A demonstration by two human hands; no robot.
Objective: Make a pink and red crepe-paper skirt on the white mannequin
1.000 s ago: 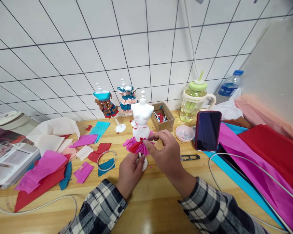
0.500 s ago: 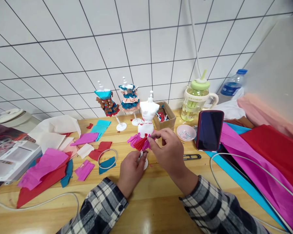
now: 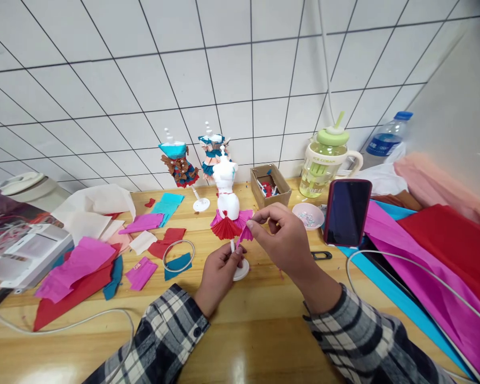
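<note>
A small white mannequin [image 3: 226, 184] on a stand wears a pleated red piece [image 3: 225, 228] at its lower front, with magenta crepe paper around the hips. My left hand [image 3: 220, 269] is closed on the stand's post, just above the round white base [image 3: 241, 270]. To the right of the figure, my right hand [image 3: 282, 234] pinches the edge of the magenta paper [image 3: 245, 232] between thumb and forefinger. Two dressed mannequins stand behind, one in turquoise and brown [image 3: 178, 162], the other in teal and peach [image 3: 210, 152], partly hidden by the white one.
A cardboard box [image 3: 278, 200], a pink bowl [image 3: 309, 216], a green-lidded cup [image 3: 324, 160], a phone [image 3: 347, 213] and black snips [image 3: 322, 255] lie rightward. Paper scraps [image 3: 80, 266] and a metal ring [image 3: 178, 256] lie left. Cables cross both sides.
The white mannequin has moved left and turned, showing the red pleats spread wider. My right hand has drawn slightly right with magenta paper in its fingers. The view has shifted slightly.
</note>
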